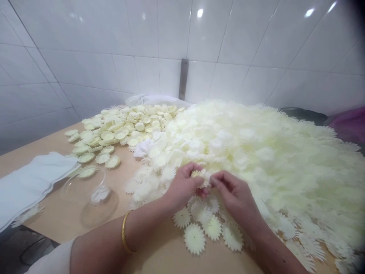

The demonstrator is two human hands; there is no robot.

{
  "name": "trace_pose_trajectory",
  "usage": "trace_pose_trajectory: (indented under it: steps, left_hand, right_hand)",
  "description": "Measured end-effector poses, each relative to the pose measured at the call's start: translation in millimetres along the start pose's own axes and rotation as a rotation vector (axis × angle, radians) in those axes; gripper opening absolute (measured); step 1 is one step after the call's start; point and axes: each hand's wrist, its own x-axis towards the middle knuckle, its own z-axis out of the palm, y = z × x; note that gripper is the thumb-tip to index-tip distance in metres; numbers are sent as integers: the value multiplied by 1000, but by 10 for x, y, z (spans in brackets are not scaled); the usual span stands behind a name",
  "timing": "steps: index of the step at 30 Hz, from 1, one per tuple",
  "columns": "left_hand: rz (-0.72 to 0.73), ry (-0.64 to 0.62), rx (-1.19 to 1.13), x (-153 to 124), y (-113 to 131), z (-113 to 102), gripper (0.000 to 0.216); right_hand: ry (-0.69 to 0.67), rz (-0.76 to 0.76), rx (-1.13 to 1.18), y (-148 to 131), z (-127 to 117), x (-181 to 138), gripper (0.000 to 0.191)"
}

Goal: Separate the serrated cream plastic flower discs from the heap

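My left hand [184, 186] and my right hand [235, 196] meet over the near edge of a big heap of pale cream petal discs [256, 152]. Both pinch the same small cream flower piece [201, 176] between thumb and fingertips. A gold bangle [124, 238] circles my left wrist. Flat toothed petal discs [194, 238] lie singly on the wooden table [159, 255] just below my hands.
A second pile of yellower, cupped flower pieces [119, 127] spreads at the back left. A clear glass dish [92, 194] stands left of my hands, beside a folded white cloth [31, 182]. White tiled walls [114, 57] close the corner behind; a pink thing [350, 123] shows at far right.
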Motion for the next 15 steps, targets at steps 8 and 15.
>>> trace_pose_trajectory:
  steps: [8,15]
  left_hand:
    - [-17,79,13,32,7,-7,27]
    - [-18,48,5,31,-8,-2,26]
  right_hand:
    - [181,52,-9,25,-71,32,19]
    - [95,-133,-148,24,-12,10,13]
